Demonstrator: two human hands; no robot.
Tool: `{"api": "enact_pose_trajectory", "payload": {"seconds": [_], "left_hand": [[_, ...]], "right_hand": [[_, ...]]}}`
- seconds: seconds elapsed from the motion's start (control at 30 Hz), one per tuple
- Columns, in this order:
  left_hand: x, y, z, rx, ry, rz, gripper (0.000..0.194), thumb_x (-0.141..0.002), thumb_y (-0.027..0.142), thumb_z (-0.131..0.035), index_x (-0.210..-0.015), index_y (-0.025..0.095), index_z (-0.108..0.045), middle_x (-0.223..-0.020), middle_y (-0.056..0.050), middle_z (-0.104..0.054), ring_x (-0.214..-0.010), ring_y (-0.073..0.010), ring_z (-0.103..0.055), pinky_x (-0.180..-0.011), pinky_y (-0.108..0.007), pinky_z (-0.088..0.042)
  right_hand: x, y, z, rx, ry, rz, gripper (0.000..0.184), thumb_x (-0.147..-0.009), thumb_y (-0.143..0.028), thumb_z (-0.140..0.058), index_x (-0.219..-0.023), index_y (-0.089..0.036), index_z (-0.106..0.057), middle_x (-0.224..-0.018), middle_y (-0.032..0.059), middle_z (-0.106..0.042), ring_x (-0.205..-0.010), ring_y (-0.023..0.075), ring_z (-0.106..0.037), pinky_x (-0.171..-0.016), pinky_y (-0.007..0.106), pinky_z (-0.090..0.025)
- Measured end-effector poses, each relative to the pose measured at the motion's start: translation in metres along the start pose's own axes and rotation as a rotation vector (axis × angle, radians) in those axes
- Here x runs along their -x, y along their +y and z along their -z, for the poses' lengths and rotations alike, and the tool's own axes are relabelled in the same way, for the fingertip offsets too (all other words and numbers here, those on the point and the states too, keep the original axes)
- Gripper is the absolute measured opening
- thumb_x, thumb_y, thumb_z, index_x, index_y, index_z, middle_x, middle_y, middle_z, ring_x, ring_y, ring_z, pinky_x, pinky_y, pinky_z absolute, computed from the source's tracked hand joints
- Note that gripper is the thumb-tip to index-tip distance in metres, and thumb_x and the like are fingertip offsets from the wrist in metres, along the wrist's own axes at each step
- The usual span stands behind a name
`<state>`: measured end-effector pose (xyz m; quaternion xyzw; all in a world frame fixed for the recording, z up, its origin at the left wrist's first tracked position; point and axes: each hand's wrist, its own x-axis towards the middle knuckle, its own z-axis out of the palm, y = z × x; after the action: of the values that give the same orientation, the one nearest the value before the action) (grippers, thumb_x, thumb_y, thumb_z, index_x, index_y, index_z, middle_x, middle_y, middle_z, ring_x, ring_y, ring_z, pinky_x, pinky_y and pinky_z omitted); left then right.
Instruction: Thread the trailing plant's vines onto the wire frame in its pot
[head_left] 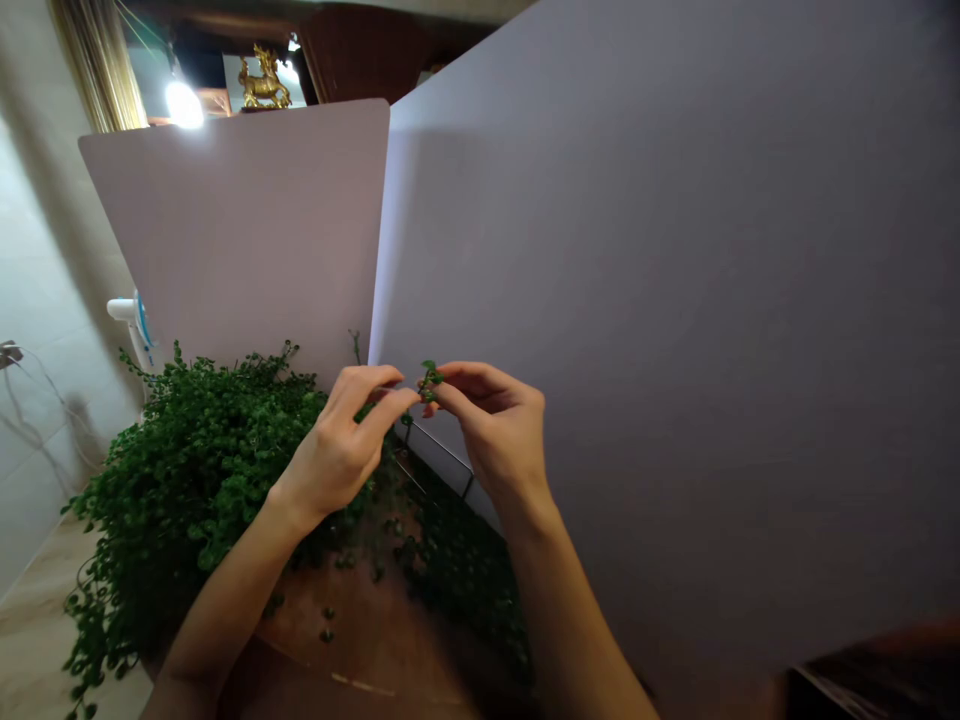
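Note:
A small leafy green sprig [430, 380] is held up in front of the upright grey panel. My right hand [499, 425] pinches it between thumb and fingertips. Close against its left side, my left hand [349, 440] is curled, thumb and fingers drawn together. Whatever those left fingertips grip is too small to make out. Below and left of the hands spreads a bushy green plant [217, 450] with small round leaves, trailing over a brown surface [360, 610].
Upright panels, one pinkish [255, 220] and one large grey [675, 300], stand behind and to the right. More dark foliage [465, 570] and a thin metal wire frame [442, 447] lie beneath my hands. A lit bulb [184, 104] and a golden figurine [264, 80] show at the back.

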<state>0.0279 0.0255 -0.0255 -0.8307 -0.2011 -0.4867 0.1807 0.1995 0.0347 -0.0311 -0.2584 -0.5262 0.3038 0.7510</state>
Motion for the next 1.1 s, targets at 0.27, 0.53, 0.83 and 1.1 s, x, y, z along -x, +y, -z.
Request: {"api": "enact_pose_trajectory", "payload": {"seconds": [0.27, 0.53, 0.83, 1.1], "left_hand": [[-0.004, -0.004, -0.009, -0.056, -0.253, 0.192, 0.026, -0.091, 0.038, -0.063, -0.1, 0.013, -0.062, -0.098, -0.01, -0.068, -0.095, -0.0241, -0.061, -0.087, -0.042, -0.053], [-0.001, -0.014, -0.012, 0.06, -0.324, 0.383, 0.026, -0.093, 0.028, -0.062, -0.115, 0.017, -0.055, -0.097, -0.007, -0.069, -0.09, -0.021, -0.067, -0.084, -0.035, -0.053], [-0.005, -0.009, -0.005, -0.039, -0.457, 0.265, 0.033, -0.103, 0.026, -0.04, -0.079, 0.015, -0.06, -0.075, -0.003, -0.062, -0.071, -0.0158, -0.059, -0.072, -0.031, -0.048], [-0.006, -0.007, 0.004, -0.032, -0.455, 0.268, 0.032, -0.101, 0.021, -0.045, -0.072, 0.014, -0.059, -0.07, -0.002, -0.056, -0.067, -0.0141, -0.055, -0.07, -0.03, -0.046]], "right_hand": [[0.001, -0.008, 0.006, -0.045, -0.056, -0.014, 0.012, -0.07, -0.022, -0.082, -0.078, -0.02, -0.073, -0.071, 0.0007, -0.072, -0.062, 0.014, -0.066, -0.058, 0.028, -0.053], [0.001, -0.013, 0.01, 0.053, -0.03, 0.035, 0.009, -0.071, -0.02, -0.08, -0.079, -0.021, -0.075, -0.073, 0.0015, -0.075, -0.063, 0.0145, -0.068, -0.059, 0.029, -0.057], [-0.005, -0.008, 0.012, 0.216, 0.052, 0.118, 0.007, -0.073, -0.023, -0.079, -0.076, -0.018, -0.075, -0.066, 0.0005, -0.072, -0.057, 0.0132, -0.066, -0.057, 0.028, -0.057], [-0.013, -0.042, 0.061, 0.337, 0.462, 0.325, 0.011, -0.073, -0.03, -0.079, -0.076, -0.022, -0.073, -0.066, -0.0004, -0.067, -0.053, 0.0141, -0.06, -0.056, 0.033, -0.056]]}}
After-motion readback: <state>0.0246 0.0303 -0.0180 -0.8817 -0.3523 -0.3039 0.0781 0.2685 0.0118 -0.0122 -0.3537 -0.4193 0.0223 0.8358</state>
